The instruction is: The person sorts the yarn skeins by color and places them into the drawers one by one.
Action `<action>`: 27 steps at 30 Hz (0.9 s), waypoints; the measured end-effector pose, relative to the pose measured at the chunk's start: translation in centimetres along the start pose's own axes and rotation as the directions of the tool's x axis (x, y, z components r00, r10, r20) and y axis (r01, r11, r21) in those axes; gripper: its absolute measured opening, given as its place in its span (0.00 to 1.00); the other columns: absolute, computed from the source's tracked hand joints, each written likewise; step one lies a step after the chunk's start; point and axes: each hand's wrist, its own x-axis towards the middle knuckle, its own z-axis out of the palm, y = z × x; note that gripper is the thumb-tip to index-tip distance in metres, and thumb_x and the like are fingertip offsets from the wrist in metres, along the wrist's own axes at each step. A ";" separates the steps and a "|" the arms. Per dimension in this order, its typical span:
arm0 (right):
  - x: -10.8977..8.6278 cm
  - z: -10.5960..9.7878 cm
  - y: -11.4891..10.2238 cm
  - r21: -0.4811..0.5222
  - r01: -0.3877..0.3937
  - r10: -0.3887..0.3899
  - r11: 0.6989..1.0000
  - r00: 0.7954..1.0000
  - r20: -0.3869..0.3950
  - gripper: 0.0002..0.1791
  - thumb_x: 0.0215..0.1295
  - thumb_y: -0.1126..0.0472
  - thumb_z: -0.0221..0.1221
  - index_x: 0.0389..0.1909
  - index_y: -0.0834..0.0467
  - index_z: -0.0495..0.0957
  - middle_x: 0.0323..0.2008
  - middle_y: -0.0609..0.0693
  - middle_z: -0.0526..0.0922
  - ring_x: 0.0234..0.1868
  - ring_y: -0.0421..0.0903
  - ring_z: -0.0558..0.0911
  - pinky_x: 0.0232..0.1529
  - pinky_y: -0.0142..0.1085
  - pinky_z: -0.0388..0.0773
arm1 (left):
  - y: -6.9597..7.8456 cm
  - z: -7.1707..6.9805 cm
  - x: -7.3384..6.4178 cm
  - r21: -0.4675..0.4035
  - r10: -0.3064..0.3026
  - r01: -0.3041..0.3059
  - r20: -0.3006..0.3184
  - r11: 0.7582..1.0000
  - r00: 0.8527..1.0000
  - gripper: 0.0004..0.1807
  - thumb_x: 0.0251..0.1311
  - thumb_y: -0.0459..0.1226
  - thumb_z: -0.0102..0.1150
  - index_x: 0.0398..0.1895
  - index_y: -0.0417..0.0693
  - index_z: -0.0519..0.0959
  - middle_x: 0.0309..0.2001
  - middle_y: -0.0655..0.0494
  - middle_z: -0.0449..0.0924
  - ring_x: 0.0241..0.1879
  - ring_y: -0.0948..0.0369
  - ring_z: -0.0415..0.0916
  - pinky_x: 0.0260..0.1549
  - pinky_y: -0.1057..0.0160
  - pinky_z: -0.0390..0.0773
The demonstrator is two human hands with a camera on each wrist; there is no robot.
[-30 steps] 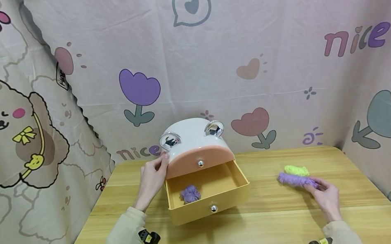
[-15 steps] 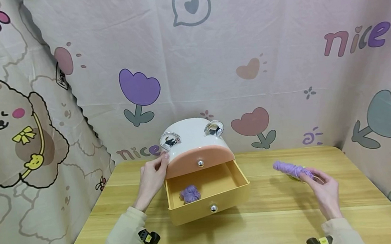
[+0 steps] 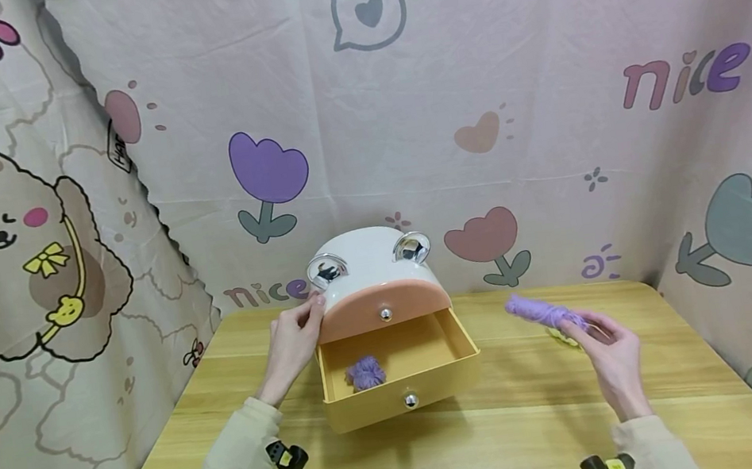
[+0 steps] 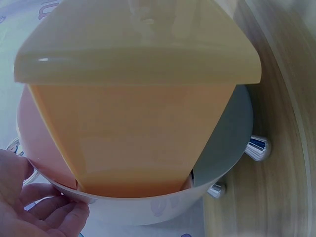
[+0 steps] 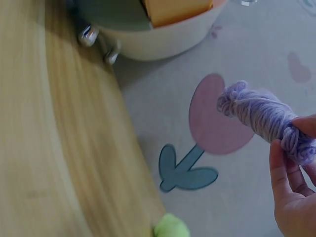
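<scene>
A frog-shaped drawer box [image 3: 371, 259] with a white top, silver eyes and a pink upper drawer front stands on the table. Its yellow lower drawer [image 3: 400, 403] is pulled out and holds a small purple yarn bundle [image 3: 367, 373]. My left hand [image 3: 294, 346] grips the box's left front corner; in the left wrist view the curled fingers [image 4: 61, 212] lie along the white shell's edge. My right hand [image 3: 613, 357] pinches one end of a purple yarn skein [image 5: 261, 111], raised over the table. A yellow-green yarn skein [image 3: 562, 336] lies beneath it, partly hidden.
The wooden table [image 3: 521, 446] ends at its back edge against a patterned curtain [image 3: 358, 109]. Another curtain [image 3: 30, 443] hangs along the left side. The open drawer juts forward between the two hands.
My right hand has lifted the purple skein off the table and carried it left, partly covering the yellow-green skein from view. The left hand and the box have stayed put.
</scene>
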 end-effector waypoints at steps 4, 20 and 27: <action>-0.4 1.0 -0.6 0.013 0.032 -0.032 0.999 0.999 0.026 0.11 0.57 0.77 0.67 0.39 0.62 0.85 0.32 0.41 0.88 0.33 0.34 0.86 0.38 0.24 0.83 | 0.1 0.0 0.0 -0.003 -0.001 0.001 -0.002 1.000 1.000 0.24 0.74 0.51 0.51 0.64 0.48 0.78 0.67 0.50 0.75 0.68 0.42 0.71 0.68 0.42 0.69; -2.5 4.8 -2.1 0.051 0.134 -0.141 0.990 0.970 0.196 0.14 0.54 0.83 0.64 0.43 0.72 0.82 0.37 0.44 0.89 0.39 0.36 0.88 0.42 0.28 0.85 | -0.1 0.0 0.0 -0.007 -0.006 0.006 0.004 1.000 1.000 0.24 0.74 0.51 0.50 0.64 0.48 0.77 0.67 0.50 0.74 0.69 0.42 0.70 0.69 0.42 0.67; -3.5 6.3 -2.0 0.093 0.166 -0.186 0.982 0.942 0.281 0.17 0.53 0.85 0.62 0.42 0.66 0.83 0.37 0.43 0.90 0.40 0.35 0.88 0.43 0.29 0.85 | 0.0 0.0 0.0 -0.009 -0.010 0.010 0.003 1.000 1.000 0.24 0.74 0.51 0.50 0.64 0.49 0.77 0.68 0.51 0.74 0.69 0.43 0.70 0.70 0.42 0.67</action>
